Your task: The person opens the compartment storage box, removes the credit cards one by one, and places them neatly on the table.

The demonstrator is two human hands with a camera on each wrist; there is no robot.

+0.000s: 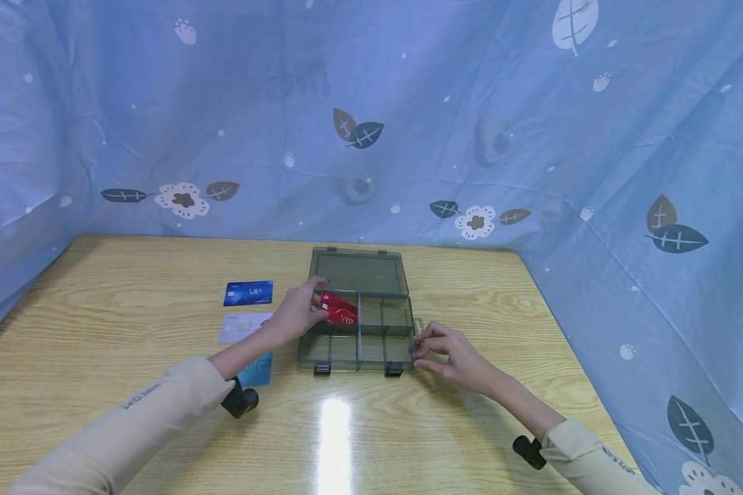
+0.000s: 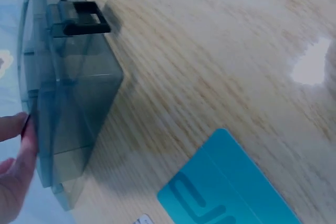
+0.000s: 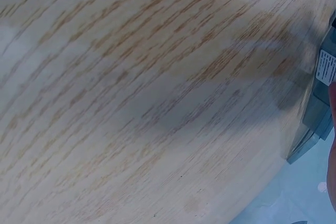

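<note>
My left hand pinches a red VIP card by its left end. The card lies tilted over the back left compartment of a clear grey plastic organizer box. The box's lid is laid back, away from me. In the left wrist view, the left fingers are at the box's rim, and the card is hardly visible. My right hand grips the right wall of the box near its front corner, thumb toward me. Only a sliver of a right finger shows in the right wrist view.
Left of the box lie a dark blue VIP card, a pale silver card partly behind the left forearm, and a light blue card. Two black latches, one a left latch, stick out at the box's front. A blue patterned curtain surrounds the wooden table.
</note>
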